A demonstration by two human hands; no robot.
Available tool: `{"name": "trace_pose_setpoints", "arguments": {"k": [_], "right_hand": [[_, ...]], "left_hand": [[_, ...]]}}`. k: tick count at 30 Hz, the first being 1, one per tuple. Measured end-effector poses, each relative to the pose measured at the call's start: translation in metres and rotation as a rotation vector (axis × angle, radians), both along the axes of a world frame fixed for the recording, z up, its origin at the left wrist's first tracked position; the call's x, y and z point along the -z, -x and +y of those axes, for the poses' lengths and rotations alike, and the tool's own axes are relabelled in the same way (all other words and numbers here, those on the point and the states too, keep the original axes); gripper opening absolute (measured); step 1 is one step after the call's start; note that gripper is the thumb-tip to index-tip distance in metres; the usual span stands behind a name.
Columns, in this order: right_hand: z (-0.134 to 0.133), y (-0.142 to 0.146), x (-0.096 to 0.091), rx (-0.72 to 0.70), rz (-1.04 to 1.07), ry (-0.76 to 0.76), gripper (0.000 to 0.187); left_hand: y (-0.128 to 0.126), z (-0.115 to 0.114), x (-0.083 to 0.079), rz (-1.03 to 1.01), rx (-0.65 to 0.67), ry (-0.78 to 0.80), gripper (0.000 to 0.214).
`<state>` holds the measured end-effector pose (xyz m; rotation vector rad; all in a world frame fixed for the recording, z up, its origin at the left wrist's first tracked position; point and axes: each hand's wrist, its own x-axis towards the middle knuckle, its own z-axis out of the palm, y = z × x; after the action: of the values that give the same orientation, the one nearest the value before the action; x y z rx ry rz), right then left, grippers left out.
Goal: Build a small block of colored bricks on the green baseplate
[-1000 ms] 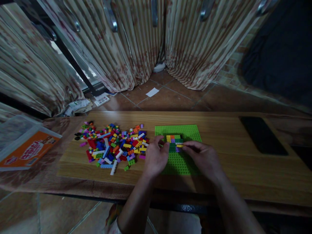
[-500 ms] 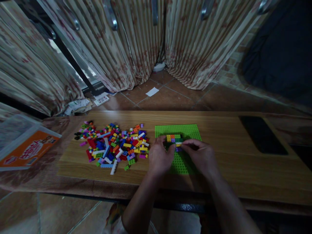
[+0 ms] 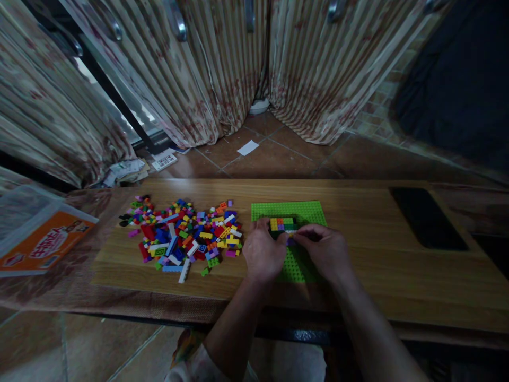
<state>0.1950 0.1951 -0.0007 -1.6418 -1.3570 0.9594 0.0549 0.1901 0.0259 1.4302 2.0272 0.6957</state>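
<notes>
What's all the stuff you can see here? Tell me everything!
Board: one, light wood, underneath.
Baseplate: one, green, middle of the board.
Brick build: one, yellow, orange, green, purple, on the baseplate.
Loose bricks: big pile, many colours, left of the baseplate.
Flat slab: one, black, board's right end.
Box: one, orange label, far left.
Curtains: several, striped beige, behind.
Paper scrap: one, white, on the floor.
Left hand: one, against the build.
Right hand: one, at the build's edge.

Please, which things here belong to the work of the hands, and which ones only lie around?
In use: left hand, right hand, flat green studded plastic baseplate, small multicoloured brick block on it, heap of loose coloured plastic bricks.
Lying about: black flat rectangular slab, orange printed box, white paper scrap on the floor.
</notes>
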Motion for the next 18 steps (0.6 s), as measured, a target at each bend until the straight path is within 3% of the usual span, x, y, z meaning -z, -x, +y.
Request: {"name": "trace_pose_setpoints", "arguments": {"k": [8, 13, 18], "right_hand": [[0.004, -0.006, 0.001, -0.023, 0.098, 0.022, 0.024], [0.003, -0.015, -0.007, 0.083, 0.227, 0.056, 0.036], [-0.001, -0.011, -0.011, 0.091, 0.069, -0.047, 0.033]], "left_hand": [[0.006, 0.002, 0.003, 0.029, 0.052, -0.028, 0.043], [0.019, -0.004, 0.003, -0.195, 0.118, -0.06, 0.039], [0.028, -0.006, 0.007, -0.361, 0.086, -0.069, 0.034]]}}
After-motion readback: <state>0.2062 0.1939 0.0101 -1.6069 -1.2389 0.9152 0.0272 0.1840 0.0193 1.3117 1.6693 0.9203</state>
